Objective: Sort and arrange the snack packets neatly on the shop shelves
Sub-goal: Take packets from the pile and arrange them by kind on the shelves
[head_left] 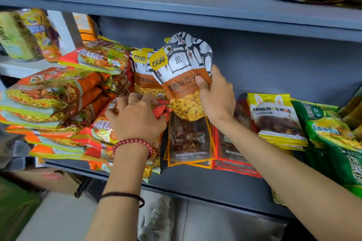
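right hand holds seed packet over dark packets, noodle packs beside.

TANG MOU MOU on yellow packet, 甘源 on seed pouch

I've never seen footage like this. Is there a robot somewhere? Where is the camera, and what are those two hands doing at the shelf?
There is no robot here. These are a person's two bare hands, filmed by one wide-angle camera worn on the head, looking forward and down. The right hand holds up a white-and-orange seed packet, with the thumb across its front. A matching packet stands just behind it. The left hand, with a red bead bracelet on its wrist, grips a crumpled red packet beside the stacked noodle packets. Also lying on the grey shelf are dark packets with orange borders, yellow packets and green packets.
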